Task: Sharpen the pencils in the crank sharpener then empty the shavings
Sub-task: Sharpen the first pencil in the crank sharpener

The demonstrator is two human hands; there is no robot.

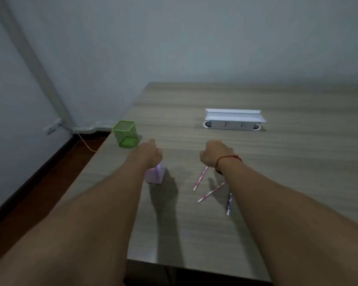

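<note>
A small pale pink crank sharpener (155, 176) stands on the wooden table (277, 162), partly hidden under my left wrist. My left hand (150, 152) hovers above and beyond it with loosely curled fingers, holding nothing. Three patterned pencils lie to the right: one pink (200, 178), another pink (210, 193), one purple (229, 203). My right hand (215, 152), with a red string on the wrist, hangs above the upper ends of the pencils, fingers curled downward; whether it touches a pencil is hidden.
A green mesh cup (126, 134) stands near the table's left edge. A white socket box with raised lid (233, 120) sits further back. The wall and dark floor lie to the left, with a white cable (86, 144).
</note>
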